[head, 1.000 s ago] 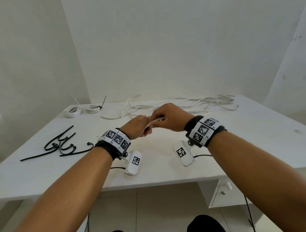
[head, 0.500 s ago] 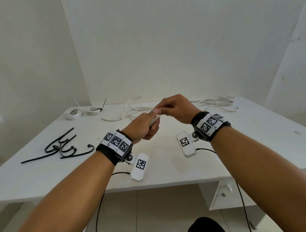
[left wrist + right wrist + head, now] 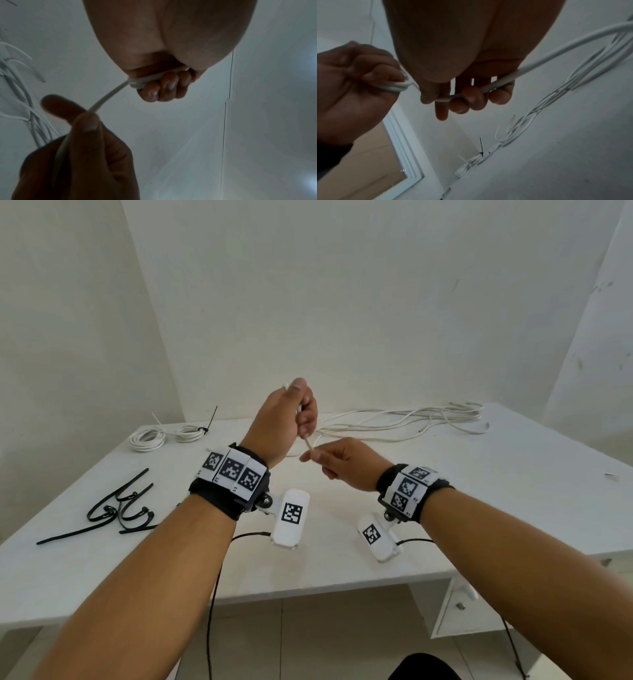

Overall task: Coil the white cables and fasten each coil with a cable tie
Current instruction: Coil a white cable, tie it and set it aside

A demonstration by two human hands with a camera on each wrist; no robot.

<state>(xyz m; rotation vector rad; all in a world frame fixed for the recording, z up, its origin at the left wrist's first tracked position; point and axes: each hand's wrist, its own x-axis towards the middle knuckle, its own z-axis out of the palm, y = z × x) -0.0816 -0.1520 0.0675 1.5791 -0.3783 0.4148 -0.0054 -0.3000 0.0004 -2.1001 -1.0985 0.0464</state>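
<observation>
While both forearms reach out over the near edge of the white table (image 3: 479, 508), the left hand (image 3: 281, 422) is raised above the surface with its fingers curled tight round several turns of the white cable (image 3: 109, 94). Lower and just to its right, the right hand (image 3: 342, 463) pinches the same cable between thumb and fingertips, the remaining fingers loosely curled round the strand that trails out behind it. A short taut length of cable runs between the 2 hands (they are close but not touching). Each wrist carries a black strap with square-patterned markers and a small white camera unit hanging beneath it.

At the left of the tabletop, near the front, lies a scatter of black cable ties (image 3: 116, 508), loose and overlapping. Farther back on the left sit 2 finished coils (image 3: 164, 436) side by side, 1 of them with a black tie tail sticking upward. Across the back right of the table stretches a long tangle of loose white cables (image 3: 411, 419), to which the held strand leads.

Beneath the table on the right hangs a white drawer (image 3: 459, 607) with a small knob, and pale floor tiles (image 3: 325, 635) show below. Behind the table plain white walls (image 3: 342, 302) meet in a corner at the left rear.
</observation>
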